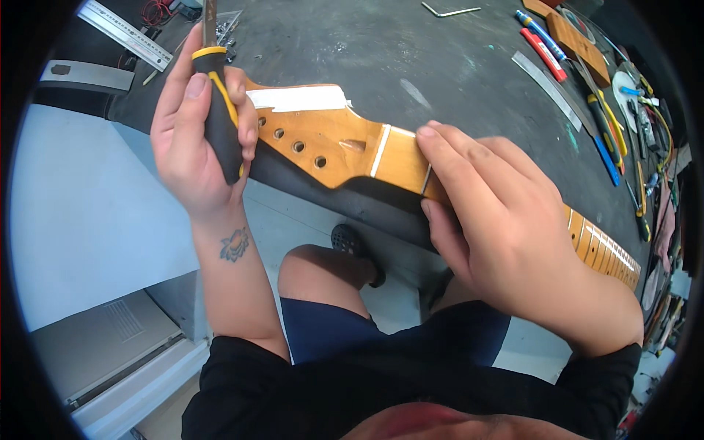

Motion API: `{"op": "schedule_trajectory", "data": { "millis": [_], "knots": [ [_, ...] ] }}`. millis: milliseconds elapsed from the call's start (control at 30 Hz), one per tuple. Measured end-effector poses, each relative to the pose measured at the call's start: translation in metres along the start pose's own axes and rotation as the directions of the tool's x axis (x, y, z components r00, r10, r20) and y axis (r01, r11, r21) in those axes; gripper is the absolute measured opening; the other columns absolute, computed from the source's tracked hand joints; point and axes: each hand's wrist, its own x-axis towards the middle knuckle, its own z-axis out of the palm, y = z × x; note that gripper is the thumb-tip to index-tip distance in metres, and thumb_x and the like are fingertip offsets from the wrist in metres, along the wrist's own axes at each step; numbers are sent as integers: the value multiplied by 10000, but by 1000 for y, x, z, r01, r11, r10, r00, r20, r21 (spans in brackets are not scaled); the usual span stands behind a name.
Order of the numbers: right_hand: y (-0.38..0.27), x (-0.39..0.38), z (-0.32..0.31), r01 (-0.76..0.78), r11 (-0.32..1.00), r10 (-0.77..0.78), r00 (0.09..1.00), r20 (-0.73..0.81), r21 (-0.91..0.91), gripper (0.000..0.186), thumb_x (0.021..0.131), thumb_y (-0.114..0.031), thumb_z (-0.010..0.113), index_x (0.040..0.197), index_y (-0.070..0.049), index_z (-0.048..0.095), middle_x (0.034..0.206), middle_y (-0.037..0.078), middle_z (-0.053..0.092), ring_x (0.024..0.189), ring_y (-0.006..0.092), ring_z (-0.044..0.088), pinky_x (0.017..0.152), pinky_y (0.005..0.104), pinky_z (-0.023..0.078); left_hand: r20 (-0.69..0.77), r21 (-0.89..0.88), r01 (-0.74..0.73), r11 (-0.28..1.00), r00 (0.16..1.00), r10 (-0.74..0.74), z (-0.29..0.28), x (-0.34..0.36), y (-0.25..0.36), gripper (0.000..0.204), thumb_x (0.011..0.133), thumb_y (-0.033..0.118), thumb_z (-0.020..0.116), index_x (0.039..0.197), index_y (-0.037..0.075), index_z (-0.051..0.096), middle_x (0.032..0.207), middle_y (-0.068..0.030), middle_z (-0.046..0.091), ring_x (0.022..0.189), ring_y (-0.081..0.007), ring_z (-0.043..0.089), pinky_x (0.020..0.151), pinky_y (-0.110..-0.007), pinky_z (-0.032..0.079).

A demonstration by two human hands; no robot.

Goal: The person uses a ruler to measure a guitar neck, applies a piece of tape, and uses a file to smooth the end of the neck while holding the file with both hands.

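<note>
**A:** Maple guitar neck (345,143) lay along the bench edge (308,183); right hand (506,235) pressed flat over it, clasping nothing.

**B:** And the left hand (198,132)? It was fisted tight around a black-yellow file handle (220,110), just beside the headstock.

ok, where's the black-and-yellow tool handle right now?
In the head view, upper left: the black-and-yellow tool handle stands upright in the left hand, just left of the guitar neck's headstock.
</note>
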Motion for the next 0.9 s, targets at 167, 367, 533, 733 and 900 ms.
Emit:
{"op": "schedule_trajectory", "data": {
  "millis": [167,367,533,733,900],
  "knots": [
    [-13,10,1,-97,992,100,994,38,-78,782,846,-63,828,1595,-112,606,1366,165,689,1089,343,670,1013,437,569,-49,117,-15,993,999,21,10,-2,4,530,1198,135,403,1690,-58,434,1056,-203,633,636,-143,599,516,-236,483],
    [-14,4,2,82,984,-86,996,-20,-157,723,799,-95,850,1504,-142,694,1449,97,703,1218,340,670,1044,490,562,-68,156,-7,988,997,18,11,0,5,519,1197,125,418,1682,-57,450,1035,-202,669,640,-151,617,516,-247,492],
    [-14,-7,-3,418,888,-429,903,22,193,436,749,-129,862,1176,-78,790,1281,73,737,1198,332,683,1009,508,553,-52,85,-6,996,999,10,4,1,2,513,1197,126,417,1674,-60,458,1036,-204,672,642,-150,622,512,-244,491],
    [-7,0,-8,299,948,-293,954,-66,107,315,760,-86,870,1023,-40,703,1014,117,678,1013,345,695,867,465,570,-89,192,-17,981,995,34,9,-4,11,524,1169,98,504,1670,-52,474,998,-157,678,636,-134,613,500,-235,468],
    [2,-9,4,69,986,-95,981,-167,-154,573,835,-82,843,1391,-48,710,1230,111,749,1141,370,698,993,463,590,-100,592,186,784,982,-158,46,-61,69,564,1121,114,617,1650,-57,517,936,-56,655,620,-63,541,511,-216,407]
  ]
}}
